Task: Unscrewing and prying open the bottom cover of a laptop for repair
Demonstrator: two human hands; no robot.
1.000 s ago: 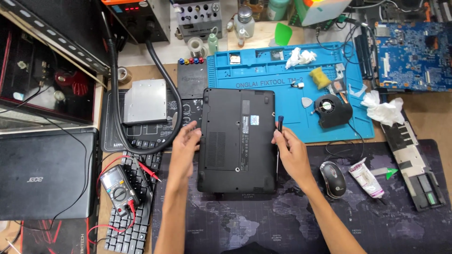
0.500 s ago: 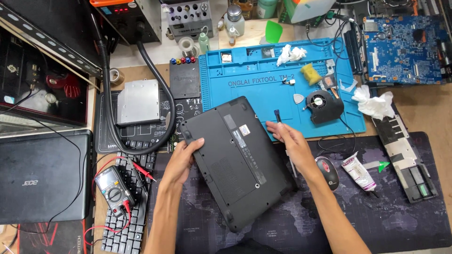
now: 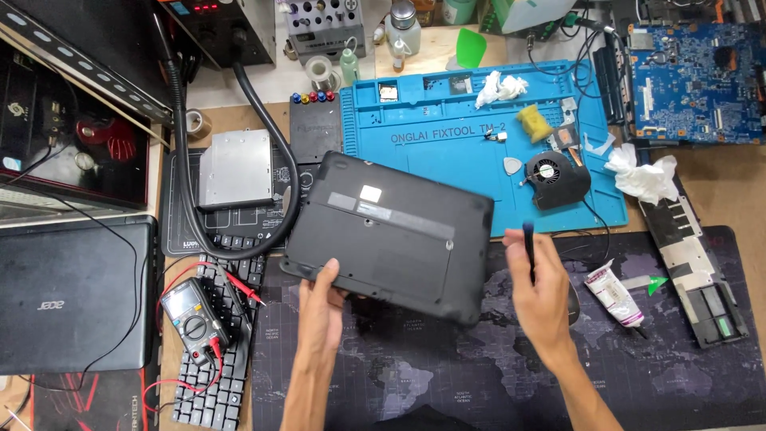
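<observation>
A black laptop lies bottom side up, turned crosswise over the edge of the blue repair mat and the dark desk mat. My left hand grips its near left corner, thumb on top. My right hand is just off the laptop's right edge and holds a thin black pry tool upright between the fingers.
A multimeter with red leads lies on a keyboard at the left. A closed black laptop sits at the far left. A cooling fan, crumpled tissues, a white tube, an optical drive and blue circuit boards surround the work area.
The laptop has been rotated from lengthwise to crosswise. My left hand moved with it to its near left corner. My right hand came off the laptop with the tool.
</observation>
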